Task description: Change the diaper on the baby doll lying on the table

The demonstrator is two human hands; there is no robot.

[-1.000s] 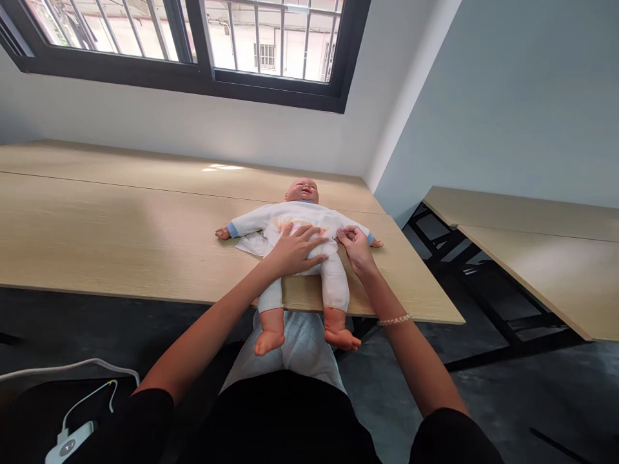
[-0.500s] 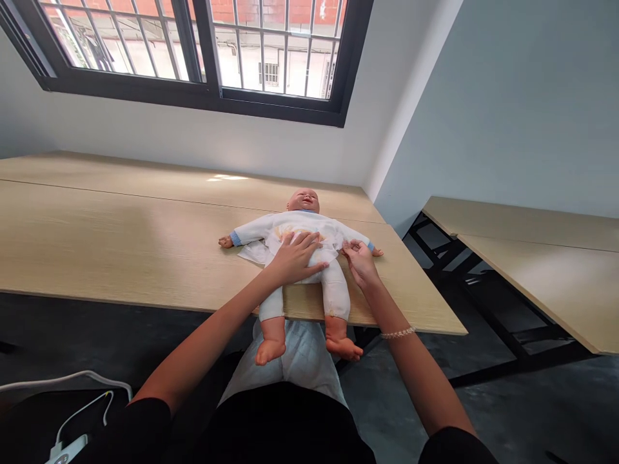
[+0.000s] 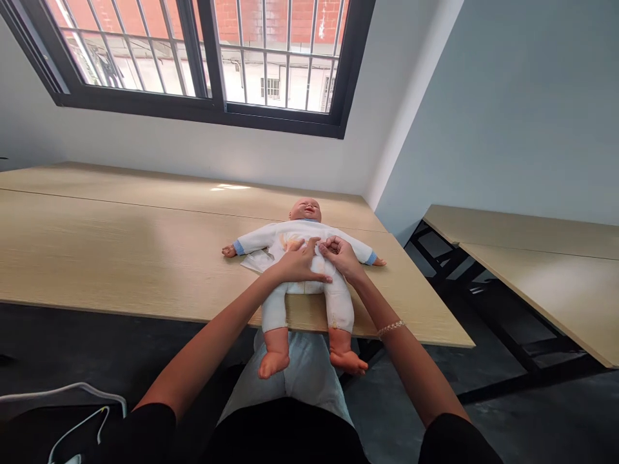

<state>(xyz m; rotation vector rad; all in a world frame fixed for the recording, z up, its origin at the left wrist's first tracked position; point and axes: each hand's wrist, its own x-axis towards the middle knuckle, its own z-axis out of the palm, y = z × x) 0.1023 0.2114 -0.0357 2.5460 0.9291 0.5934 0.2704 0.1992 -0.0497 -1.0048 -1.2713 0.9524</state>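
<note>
A baby doll in a white onesie with blue cuffs lies on its back on a light wood table, its legs hanging over the front edge. My left hand rests flat on the doll's belly, fingers spread. My right hand is beside it at the doll's middle, its fingers pinching the onesie's cloth. A white sheet, possibly a diaper or paper, sticks out from under the doll's right side, partly hidden by the body and my left forearm.
A second wooden table on black metal legs stands to the right. A barred window sits above the wall behind the table. A white cable lies on a dark surface at lower left. My pale-trousered lap lies under the doll's feet.
My right hand has slid left along the doll's waist, closer to my left hand. The view has tilted upward, so the doll and table sit lower in the frame.
</note>
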